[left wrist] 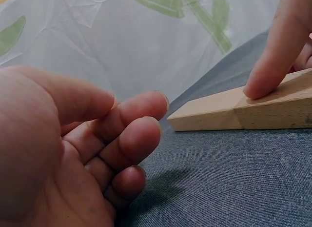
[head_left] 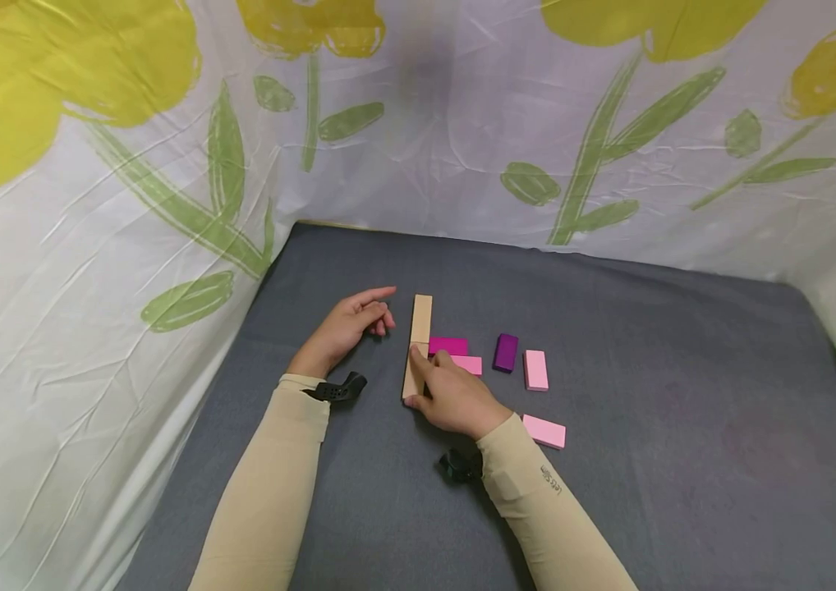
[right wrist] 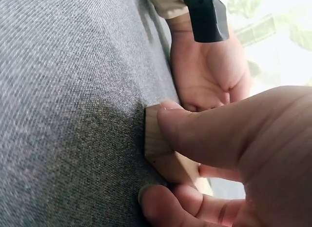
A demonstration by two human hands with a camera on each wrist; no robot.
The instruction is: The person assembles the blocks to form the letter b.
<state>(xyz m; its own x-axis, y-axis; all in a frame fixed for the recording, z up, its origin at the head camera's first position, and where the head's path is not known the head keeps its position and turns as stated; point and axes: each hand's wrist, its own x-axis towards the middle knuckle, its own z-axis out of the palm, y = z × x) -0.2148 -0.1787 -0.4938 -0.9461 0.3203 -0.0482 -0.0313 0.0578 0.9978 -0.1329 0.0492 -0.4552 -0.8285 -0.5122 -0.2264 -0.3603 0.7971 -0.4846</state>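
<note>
Two plain wooden blocks lie end to end in a line on the grey cloth: a far block and a near block. My right hand holds the near one, its index finger on top close to the joint. In the right wrist view the thumb presses the end of this wooden block, with other fingers curled beside it. A magenta block and a light pink block lie just right of the wooden row, the pink one partly behind my hand. My left hand hangs loosely curled to the left, holding nothing.
Farther right lie a dark purple block and a pink block. Another pink block rests beside my right forearm. A flower-printed white curtain borders the grey cloth at the back and left.
</note>
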